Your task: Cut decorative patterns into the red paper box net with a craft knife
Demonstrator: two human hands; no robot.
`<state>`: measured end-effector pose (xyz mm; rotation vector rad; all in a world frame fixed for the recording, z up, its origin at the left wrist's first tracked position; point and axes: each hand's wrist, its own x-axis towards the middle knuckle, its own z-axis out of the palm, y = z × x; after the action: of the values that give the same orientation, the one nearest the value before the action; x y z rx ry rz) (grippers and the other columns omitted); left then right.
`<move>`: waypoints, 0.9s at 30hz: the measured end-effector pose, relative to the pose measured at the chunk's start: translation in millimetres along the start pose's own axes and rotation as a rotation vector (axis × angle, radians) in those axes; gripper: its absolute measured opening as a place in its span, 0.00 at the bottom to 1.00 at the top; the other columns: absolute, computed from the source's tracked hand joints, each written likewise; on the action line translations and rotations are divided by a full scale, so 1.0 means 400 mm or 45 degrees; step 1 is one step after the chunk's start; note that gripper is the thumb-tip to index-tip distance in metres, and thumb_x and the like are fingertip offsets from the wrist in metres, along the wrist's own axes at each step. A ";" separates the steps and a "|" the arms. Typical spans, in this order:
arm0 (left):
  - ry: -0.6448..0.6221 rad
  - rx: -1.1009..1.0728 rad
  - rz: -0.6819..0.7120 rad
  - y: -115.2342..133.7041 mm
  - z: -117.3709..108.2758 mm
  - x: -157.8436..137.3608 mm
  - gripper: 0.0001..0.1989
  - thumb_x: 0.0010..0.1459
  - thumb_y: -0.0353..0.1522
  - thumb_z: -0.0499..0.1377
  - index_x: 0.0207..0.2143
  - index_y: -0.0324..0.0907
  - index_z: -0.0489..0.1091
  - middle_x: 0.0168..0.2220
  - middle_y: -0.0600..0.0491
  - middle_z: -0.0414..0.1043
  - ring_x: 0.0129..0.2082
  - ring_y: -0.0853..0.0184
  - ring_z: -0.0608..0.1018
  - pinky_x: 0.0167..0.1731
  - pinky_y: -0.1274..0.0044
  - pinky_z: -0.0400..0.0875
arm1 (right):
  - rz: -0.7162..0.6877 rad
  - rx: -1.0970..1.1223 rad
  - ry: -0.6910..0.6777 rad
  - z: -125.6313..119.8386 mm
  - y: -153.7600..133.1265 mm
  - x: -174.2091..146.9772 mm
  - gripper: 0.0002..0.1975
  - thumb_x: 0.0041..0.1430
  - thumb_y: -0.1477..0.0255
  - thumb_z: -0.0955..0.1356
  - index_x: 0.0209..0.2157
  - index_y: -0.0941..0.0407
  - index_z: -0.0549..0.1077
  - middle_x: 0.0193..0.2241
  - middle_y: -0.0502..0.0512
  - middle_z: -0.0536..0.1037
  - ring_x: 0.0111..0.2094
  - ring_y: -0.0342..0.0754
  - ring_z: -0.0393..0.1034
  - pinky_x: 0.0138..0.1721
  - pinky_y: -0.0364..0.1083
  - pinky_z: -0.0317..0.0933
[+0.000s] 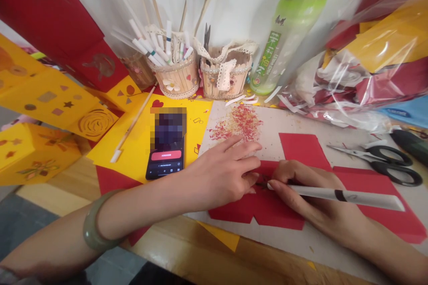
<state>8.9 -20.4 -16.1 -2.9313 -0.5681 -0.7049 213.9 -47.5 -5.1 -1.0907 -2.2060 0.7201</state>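
Note:
My right hand [310, 191] grips a white marker pen [354, 197] with a black band. The pen slants down to the left, its tip at a red card cutout [230, 213] with a small notch in its lower edge. My left hand [230, 171], with a green bangle [92, 227] on its wrist, lies on the same card, fingers stretched out and a little apart. Its fingertips and thumb are close to the pen's tip; what they cover is hidden. The card rests on a grey board [354, 240].
Left of my hands a phone [165, 160] lies on yellow paper [127, 156]. Behind stand a cup of markers [179, 78], a second cup [210, 82] and a green drink bottle [284, 40]. Scissors [384, 160] and a plastic bag [361, 80] are at right.

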 end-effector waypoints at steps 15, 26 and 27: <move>0.019 0.008 -0.022 0.001 -0.003 0.002 0.13 0.63 0.29 0.53 0.27 0.38 0.72 0.34 0.52 0.73 0.50 0.59 0.70 0.53 0.64 0.64 | 0.060 0.066 0.049 -0.001 0.007 -0.007 0.12 0.63 0.69 0.62 0.25 0.53 0.62 0.17 0.46 0.66 0.17 0.40 0.59 0.16 0.39 0.56; 0.005 -0.023 0.001 -0.003 -0.004 0.002 0.14 0.63 0.31 0.53 0.27 0.37 0.72 0.35 0.50 0.72 0.51 0.57 0.69 0.52 0.63 0.65 | 0.037 0.077 -0.023 -0.001 0.001 -0.001 0.10 0.62 0.70 0.63 0.25 0.54 0.63 0.19 0.46 0.67 0.18 0.39 0.61 0.18 0.38 0.57; 0.007 -0.021 0.003 -0.003 -0.004 0.002 0.14 0.63 0.31 0.53 0.27 0.37 0.72 0.34 0.50 0.72 0.50 0.57 0.69 0.51 0.63 0.65 | 0.038 0.086 -0.030 -0.002 0.000 -0.001 0.10 0.62 0.70 0.63 0.25 0.54 0.63 0.19 0.46 0.67 0.18 0.39 0.61 0.18 0.38 0.57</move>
<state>8.4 -19.1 -14.6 -2.9433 -0.5611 -0.7207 214.7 -47.7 -4.8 -1.0886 -2.1731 0.8184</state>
